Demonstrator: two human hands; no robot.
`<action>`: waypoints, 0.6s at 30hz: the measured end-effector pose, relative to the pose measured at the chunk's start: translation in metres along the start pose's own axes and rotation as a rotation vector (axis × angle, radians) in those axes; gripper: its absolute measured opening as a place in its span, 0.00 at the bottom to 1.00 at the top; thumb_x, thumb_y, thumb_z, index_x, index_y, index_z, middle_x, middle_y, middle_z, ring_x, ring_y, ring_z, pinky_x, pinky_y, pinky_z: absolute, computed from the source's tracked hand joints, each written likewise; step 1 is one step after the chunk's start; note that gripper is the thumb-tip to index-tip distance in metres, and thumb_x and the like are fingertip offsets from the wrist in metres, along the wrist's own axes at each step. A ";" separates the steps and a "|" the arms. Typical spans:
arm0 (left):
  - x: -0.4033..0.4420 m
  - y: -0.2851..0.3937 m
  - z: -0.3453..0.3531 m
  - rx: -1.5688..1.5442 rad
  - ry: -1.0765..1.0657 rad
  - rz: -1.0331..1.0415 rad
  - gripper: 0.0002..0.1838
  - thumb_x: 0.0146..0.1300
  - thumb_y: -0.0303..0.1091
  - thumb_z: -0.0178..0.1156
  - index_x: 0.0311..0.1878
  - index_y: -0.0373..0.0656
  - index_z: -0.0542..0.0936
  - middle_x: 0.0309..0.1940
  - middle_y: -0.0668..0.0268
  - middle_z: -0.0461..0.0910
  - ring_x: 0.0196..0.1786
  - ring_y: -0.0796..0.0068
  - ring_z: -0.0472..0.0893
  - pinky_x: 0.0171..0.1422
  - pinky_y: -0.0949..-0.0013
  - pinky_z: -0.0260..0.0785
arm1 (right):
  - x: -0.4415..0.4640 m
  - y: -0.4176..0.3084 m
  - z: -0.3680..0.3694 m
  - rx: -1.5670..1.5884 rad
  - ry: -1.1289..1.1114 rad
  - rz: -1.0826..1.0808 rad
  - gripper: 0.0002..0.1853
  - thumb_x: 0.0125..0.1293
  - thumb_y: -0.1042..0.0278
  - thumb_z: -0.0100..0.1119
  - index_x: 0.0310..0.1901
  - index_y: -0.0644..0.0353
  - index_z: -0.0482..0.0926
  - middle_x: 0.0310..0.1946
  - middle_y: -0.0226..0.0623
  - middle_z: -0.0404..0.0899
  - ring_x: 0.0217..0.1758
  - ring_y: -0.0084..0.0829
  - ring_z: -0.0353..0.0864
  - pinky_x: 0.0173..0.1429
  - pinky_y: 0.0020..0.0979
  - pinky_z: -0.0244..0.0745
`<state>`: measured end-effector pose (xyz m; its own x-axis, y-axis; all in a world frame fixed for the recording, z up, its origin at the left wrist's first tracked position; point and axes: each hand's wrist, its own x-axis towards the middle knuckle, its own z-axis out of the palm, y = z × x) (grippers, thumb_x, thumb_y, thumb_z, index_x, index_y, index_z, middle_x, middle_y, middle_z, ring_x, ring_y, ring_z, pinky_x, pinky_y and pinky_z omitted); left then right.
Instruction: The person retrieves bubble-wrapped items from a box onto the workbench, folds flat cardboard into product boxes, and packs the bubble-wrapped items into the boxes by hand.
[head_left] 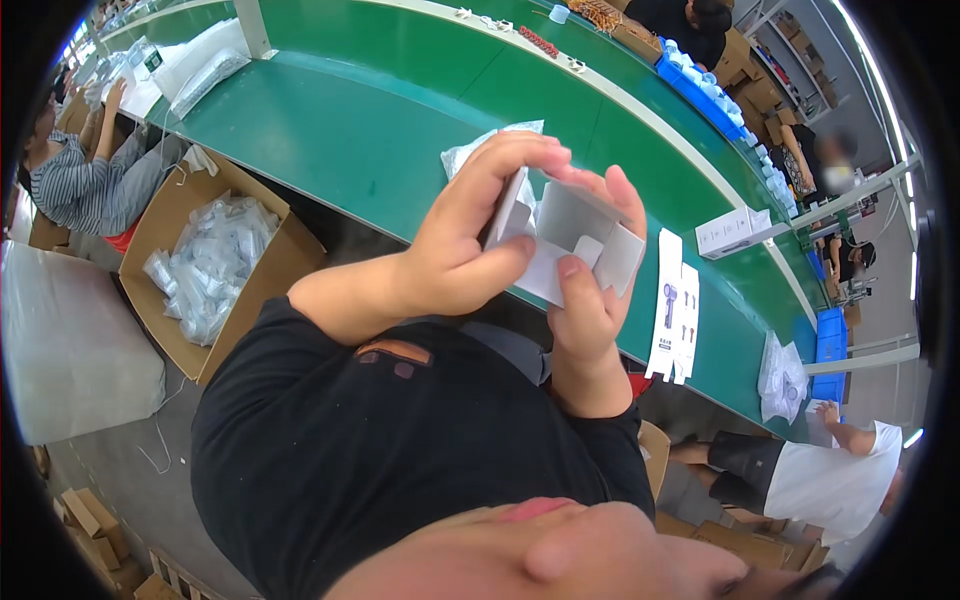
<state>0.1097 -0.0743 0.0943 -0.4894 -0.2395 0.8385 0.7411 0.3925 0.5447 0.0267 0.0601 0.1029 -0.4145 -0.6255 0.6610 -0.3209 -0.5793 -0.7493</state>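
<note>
In front of my chest I hold a small white carton (545, 262), its end open with flaps standing out. My left hand (475, 215) grips its left side, thumb at the near edge and fingers curled over the far side. My right hand (590, 310) holds the right side, with the thumb at the opening and the other fingers partly hidden behind the carton. Beyond my hands a clear plastic bag (478, 152) lies on the green table. To the right are flat printed carton blanks (672, 305) with a dark device pictured on them.
The green workbench (330, 150) crosses ahead. A white printed box (735, 233) and a bagged item (782, 380) are on the right. At left stands a cardboard box (285, 245) of plastic-wrapped parts (215, 260). Other people work at both sides; blue bins (700, 88) are beyond.
</note>
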 end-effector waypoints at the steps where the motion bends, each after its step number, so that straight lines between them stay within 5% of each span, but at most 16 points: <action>1: 0.001 0.002 0.002 -0.035 0.005 -0.015 0.36 0.46 0.21 0.53 0.66 0.35 0.66 0.59 0.55 0.69 0.62 0.58 0.69 0.72 0.59 0.55 | -0.001 0.001 -0.003 -0.008 -0.031 0.000 0.34 0.66 0.67 0.50 0.72 0.65 0.54 0.65 0.48 0.65 0.69 0.39 0.65 0.73 0.41 0.57; 4: -0.002 0.009 0.001 -0.044 -0.062 -0.020 0.34 0.56 0.23 0.53 0.70 0.40 0.61 0.60 0.55 0.69 0.71 0.55 0.62 0.78 0.50 0.47 | -0.002 0.002 -0.003 0.239 -0.042 -0.018 0.37 0.63 0.60 0.53 0.72 0.63 0.56 0.66 0.49 0.65 0.69 0.42 0.66 0.73 0.44 0.59; 8: 0.000 0.008 0.003 -0.258 -0.063 -0.028 0.30 0.62 0.30 0.54 0.68 0.40 0.63 0.60 0.56 0.70 0.72 0.56 0.61 0.78 0.50 0.45 | -0.006 -0.002 -0.007 0.439 0.072 0.129 0.36 0.62 0.55 0.55 0.70 0.63 0.60 0.67 0.49 0.66 0.69 0.43 0.67 0.73 0.44 0.60; 10: 0.003 0.000 -0.003 -0.156 -0.151 -0.004 0.26 0.67 0.40 0.54 0.66 0.41 0.66 0.59 0.56 0.72 0.71 0.58 0.61 0.78 0.50 0.45 | -0.005 -0.004 -0.011 0.191 -0.003 0.153 0.34 0.63 0.57 0.54 0.68 0.63 0.63 0.66 0.48 0.67 0.69 0.42 0.67 0.73 0.43 0.61; 12: 0.003 0.011 0.002 -0.147 -0.099 -0.026 0.24 0.66 0.34 0.55 0.64 0.41 0.68 0.56 0.58 0.74 0.69 0.62 0.64 0.78 0.52 0.48 | -0.006 -0.005 -0.012 0.170 -0.033 0.134 0.29 0.65 0.62 0.53 0.67 0.63 0.65 0.64 0.46 0.67 0.68 0.38 0.66 0.72 0.40 0.60; 14: 0.000 0.020 0.004 -0.395 -0.039 -0.336 0.25 0.64 0.25 0.57 0.64 0.41 0.67 0.54 0.59 0.74 0.65 0.66 0.68 0.76 0.57 0.52 | -0.006 -0.006 -0.014 0.148 -0.060 0.119 0.25 0.67 0.67 0.53 0.65 0.63 0.67 0.63 0.43 0.67 0.67 0.35 0.66 0.71 0.37 0.58; 18: -0.001 0.016 -0.002 -0.343 -0.123 -0.317 0.27 0.60 0.17 0.56 0.64 0.41 0.66 0.52 0.61 0.75 0.61 0.69 0.71 0.73 0.61 0.57 | -0.007 -0.010 -0.016 0.259 -0.044 0.244 0.24 0.63 0.81 0.51 0.62 0.64 0.67 0.60 0.42 0.69 0.65 0.32 0.67 0.69 0.33 0.60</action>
<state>0.1224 -0.0696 0.1023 -0.7511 -0.1853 0.6336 0.6453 -0.0037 0.7639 0.0186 0.0787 0.1048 -0.4133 -0.7803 0.4695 0.0115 -0.5200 -0.8541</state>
